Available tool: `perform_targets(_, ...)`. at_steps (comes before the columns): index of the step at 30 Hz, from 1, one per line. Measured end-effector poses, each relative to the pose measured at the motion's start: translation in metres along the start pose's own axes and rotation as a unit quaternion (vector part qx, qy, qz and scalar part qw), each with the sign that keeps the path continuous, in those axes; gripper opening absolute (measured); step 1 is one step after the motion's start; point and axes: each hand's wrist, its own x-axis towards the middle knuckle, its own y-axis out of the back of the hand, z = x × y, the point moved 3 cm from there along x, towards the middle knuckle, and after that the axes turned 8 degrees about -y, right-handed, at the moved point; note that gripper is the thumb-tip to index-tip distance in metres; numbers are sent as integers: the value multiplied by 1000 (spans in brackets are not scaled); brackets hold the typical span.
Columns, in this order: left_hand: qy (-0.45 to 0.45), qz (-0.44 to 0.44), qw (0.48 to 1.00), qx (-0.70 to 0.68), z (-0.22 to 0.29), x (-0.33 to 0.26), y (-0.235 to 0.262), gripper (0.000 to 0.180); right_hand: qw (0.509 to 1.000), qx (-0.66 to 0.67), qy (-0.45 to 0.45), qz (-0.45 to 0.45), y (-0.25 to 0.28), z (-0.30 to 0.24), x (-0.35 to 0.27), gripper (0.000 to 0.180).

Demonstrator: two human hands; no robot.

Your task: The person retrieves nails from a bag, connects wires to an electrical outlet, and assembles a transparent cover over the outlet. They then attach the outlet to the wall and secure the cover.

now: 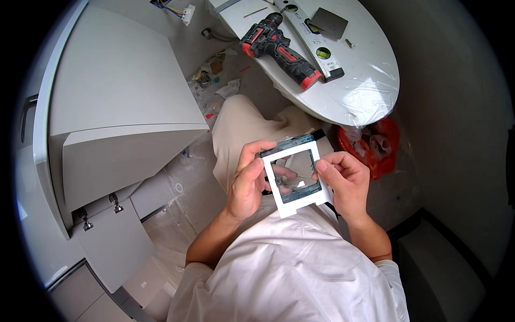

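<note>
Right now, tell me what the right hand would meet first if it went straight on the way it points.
The white frame: the right hand touches its right side. Beyond that, the left hand seems roughly in line, though depth is unclear.

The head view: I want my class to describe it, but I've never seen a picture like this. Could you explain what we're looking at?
There is no machine here, just a person's two bare hands. The camera sits on the person's head and looks down; its wide fisheye lens bends straight edges near the rim. Left in the picture is the person's left.

The left hand grips one side of a white square frame with dark parts behind it; the right hand pinches the other side. Beyond them, a rounded white surface carries a black-and-red drill, a spirit level and a dark grey plate.
</note>
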Motion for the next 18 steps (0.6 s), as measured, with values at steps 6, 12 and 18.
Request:
perform_targets(6,4,3,1000,9,0,-1,0,47,1000,-10,-5,7,-1,-1,-1,13)
perform_targets(12,3,3,1000,10,0,-1,1,47,1000,-14,-8,6,-1,-1,-1,13)
perform_targets(18,5,3,1000,7,1,-2,0,46,1000,-5,-12,-7,1,0,0,13)
